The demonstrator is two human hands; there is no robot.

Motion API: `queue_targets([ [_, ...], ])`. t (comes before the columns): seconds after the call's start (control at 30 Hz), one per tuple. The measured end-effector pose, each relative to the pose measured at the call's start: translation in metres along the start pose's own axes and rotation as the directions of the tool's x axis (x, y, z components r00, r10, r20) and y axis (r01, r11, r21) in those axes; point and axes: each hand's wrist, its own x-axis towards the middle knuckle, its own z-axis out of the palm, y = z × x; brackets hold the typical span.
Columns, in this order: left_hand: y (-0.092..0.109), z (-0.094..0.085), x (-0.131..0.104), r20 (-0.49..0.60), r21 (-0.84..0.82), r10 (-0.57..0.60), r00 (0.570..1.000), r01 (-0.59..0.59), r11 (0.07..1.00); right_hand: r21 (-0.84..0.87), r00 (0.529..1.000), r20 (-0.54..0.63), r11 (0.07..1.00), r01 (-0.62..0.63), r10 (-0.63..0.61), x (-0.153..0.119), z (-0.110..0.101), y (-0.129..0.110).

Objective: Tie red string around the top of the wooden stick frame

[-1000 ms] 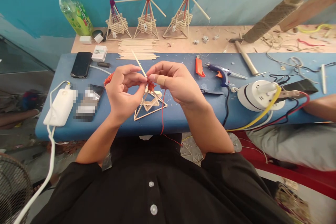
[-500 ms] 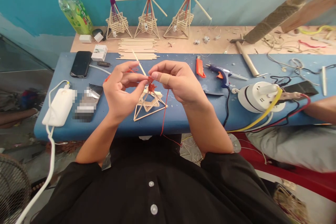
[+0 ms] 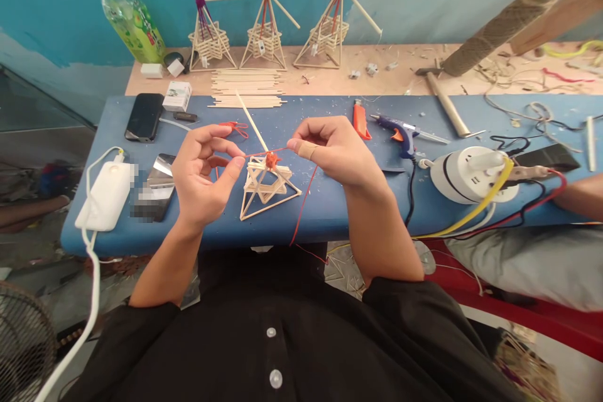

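A small stick frame (image 3: pixel 272 196) stands on the blue table between my hands, its top wrapped in red string, with one long stick slanting up and back from it. My left hand (image 3: pixel 200 173), left of the frame, pinches the red string (image 3: pixel 264 152), and a loop of it shows behind the fingers. On the right, my right hand (image 3: pixel 330 149) pinches the same string between thumb and forefinger, with a plaster on one finger. The string runs taut between both hands at the frame's top. Its loose tail drops from my right hand past the table's front edge.
Three finished-looking stick frames (image 3: pixel 264 38) stand at the back, behind a pile of sticks (image 3: pixel 247 88). A glue gun (image 3: pixel 398 132), orange cutter (image 3: pixel 360 119), hammer (image 3: pixel 447 103) and white power socket (image 3: pixel 466 176) lie right. A person's arm (image 3: pixel 579 198) rests far right.
My hands have moved apart, left and right, drawing the red string out between them. The wrapped top of the frame is now uncovered.
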Motion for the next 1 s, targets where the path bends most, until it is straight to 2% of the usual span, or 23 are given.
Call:
queue_targets([
  [0.33,-0.006,-0.007,-0.007,0.047,-0.039,0.008,0.999,-0.006,0.999,0.236,1.0,0.024,0.972,-0.007,0.001,0.001,0.002,0.016],
  [0.63,-0.007,-0.004,-0.01,0.067,-0.136,0.055,0.996,-0.045,0.99,0.28,1.0,-0.03,0.96,0.0,0.009,0.001,0.003,0.023],
  [0.83,-0.01,0.0,-0.008,0.047,-0.107,0.065,0.997,-0.06,0.993,0.297,0.995,-0.09,0.955,-0.014,0.042,0.003,0.005,0.023],
  [1.0,-0.012,0.0,-0.008,0.047,-0.153,0.082,0.996,-0.074,0.986,0.298,0.985,-0.162,0.955,-0.013,0.064,0.004,0.008,0.022],
])
